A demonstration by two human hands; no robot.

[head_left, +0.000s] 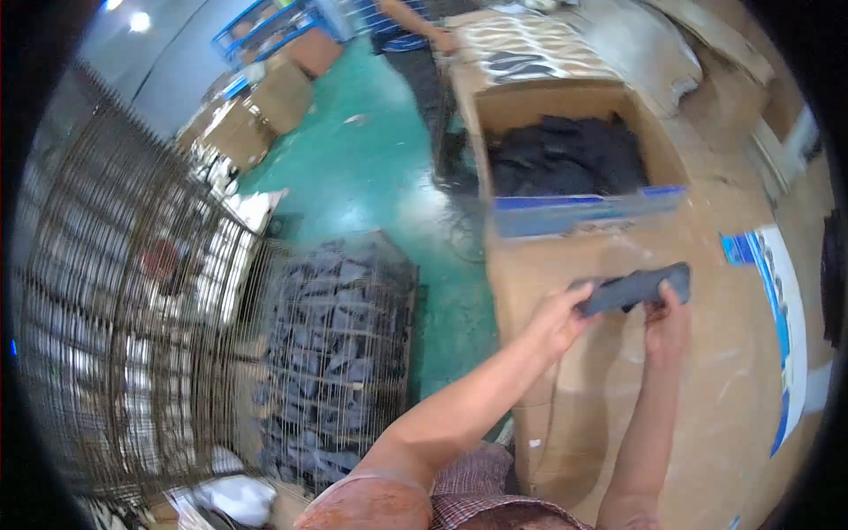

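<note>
Between my two hands I hold a dark grey, soft-looking long piece (629,291), stretched out sideways above the cardboard-covered table. My left hand (563,320) pinches its left end with the thumb on top. At its right end, my right hand (667,316) grips it from below, thumb against the near side. What kind of piece it is, I cannot make out. Just beyond my hands stands an open cardboard box (587,216) with a blue-printed near side. It holds a heap of similar dark grey pieces (570,155).
A wire cage (340,353) full of dark grey pieces stands left of the table (724,353). Wire racks (115,265) fill the far left. Another person (411,44) stands by the table's far end, near rows of pale pieces (534,44). Cartons (234,132) sit on the green floor.
</note>
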